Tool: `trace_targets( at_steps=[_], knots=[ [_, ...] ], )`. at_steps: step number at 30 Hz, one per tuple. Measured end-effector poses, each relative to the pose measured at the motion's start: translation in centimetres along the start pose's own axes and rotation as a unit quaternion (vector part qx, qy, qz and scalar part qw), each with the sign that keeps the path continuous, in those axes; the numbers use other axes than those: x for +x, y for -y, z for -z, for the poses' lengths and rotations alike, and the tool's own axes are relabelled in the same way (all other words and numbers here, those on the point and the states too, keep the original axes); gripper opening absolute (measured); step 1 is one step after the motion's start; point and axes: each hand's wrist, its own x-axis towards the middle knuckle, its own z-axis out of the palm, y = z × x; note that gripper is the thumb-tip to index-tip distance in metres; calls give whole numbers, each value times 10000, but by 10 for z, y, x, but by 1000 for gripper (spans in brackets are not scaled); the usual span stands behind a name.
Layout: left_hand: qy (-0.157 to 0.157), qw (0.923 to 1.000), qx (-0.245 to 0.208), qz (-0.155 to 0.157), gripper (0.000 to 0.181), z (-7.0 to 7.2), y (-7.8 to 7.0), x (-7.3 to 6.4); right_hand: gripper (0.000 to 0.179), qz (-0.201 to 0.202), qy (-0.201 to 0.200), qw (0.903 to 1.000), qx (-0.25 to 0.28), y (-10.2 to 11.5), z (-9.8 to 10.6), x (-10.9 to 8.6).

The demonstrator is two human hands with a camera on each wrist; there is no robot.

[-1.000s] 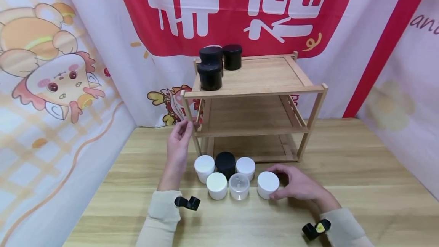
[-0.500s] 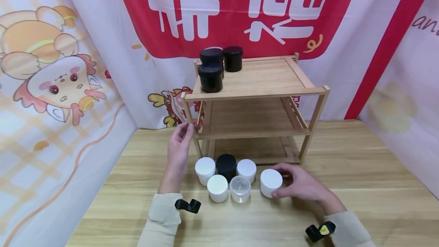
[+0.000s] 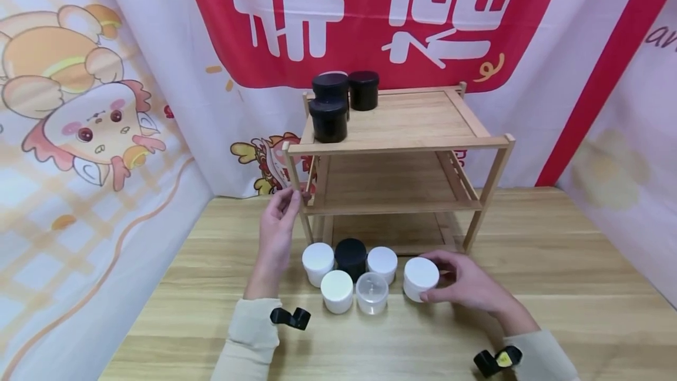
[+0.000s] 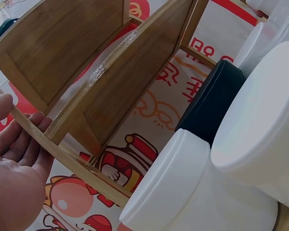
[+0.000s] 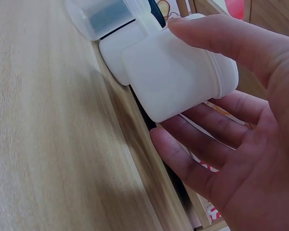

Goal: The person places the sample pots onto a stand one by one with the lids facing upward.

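My right hand (image 3: 465, 287) grips a white lidded jar (image 3: 421, 278) at the right end of a group of jars, with thumb and fingers on opposite sides of it. The right wrist view shows the same jar (image 5: 168, 72) with its base just over the wood surface. With my left hand (image 3: 277, 222) I hold the left front post (image 4: 62, 154) of a wooden three-tier shelf (image 3: 396, 143), thumb on one side and fingers behind. Between my hands stand white jars (image 3: 337, 291), a black jar (image 3: 351, 257) and a clear jar (image 3: 372, 293).
On the shelf's top tier, black jars (image 3: 329, 120) are grouped at the left. The shelf stands on a wood-grain table (image 3: 571, 263), with the jars close before its lowest tier. A printed cloth (image 3: 222, 110) hangs behind and along the sides.
My right hand has drawn the white jar slightly right and back, widening its gap from the other jars. The left hand stays on the post. The head view has shifted a little.
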Motion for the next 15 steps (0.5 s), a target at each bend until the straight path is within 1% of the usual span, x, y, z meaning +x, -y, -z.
trace_targets(
  at_steps=[4,8,11,15],
  knots=[
    [7,10000,-22,21,44,0,0,-1,72,-22,-12,10000,25,1,0,-1],
    [6,10000,-64,-38,39,0,-1,-2,74,-134,-127,9998,-23,2,0,-2],
    [1,10000,-27,-57,39,-1,-1,-2,75,-149,-220,9996,-10,5,0,-2],
    [-18,10000,60,31,42,-1,-3,-2,75,-129,-318,9994,80,10,1,-4]
  ],
)
